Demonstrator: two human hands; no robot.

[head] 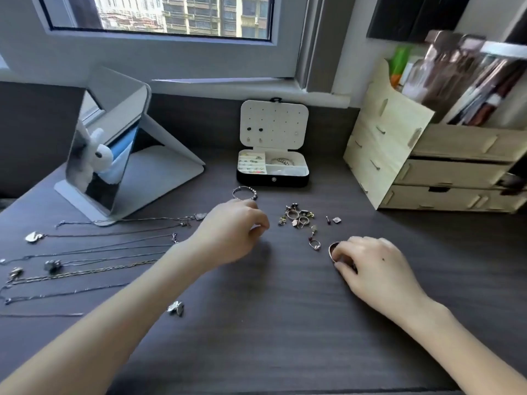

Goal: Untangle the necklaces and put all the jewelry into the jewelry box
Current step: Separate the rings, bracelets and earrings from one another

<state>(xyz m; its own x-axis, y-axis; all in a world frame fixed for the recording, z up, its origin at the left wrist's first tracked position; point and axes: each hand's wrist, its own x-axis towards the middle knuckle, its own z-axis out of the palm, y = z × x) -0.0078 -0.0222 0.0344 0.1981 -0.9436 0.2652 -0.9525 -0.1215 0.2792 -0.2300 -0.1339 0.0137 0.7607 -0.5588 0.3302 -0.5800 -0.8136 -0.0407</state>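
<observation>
Daylight from window (159,15); soft shadows; organizer (427,155) blurred; wide-angle edge distortion.

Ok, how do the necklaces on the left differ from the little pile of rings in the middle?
The necklaces lie stretched out in long, separate lines at the left of the desk; the pile of rings is bunched in a small cluster in front of the jewelry box. The necklaces are thin chains with pendants; the pile is round bands and small pieces. Both lie outside the open box.
</observation>
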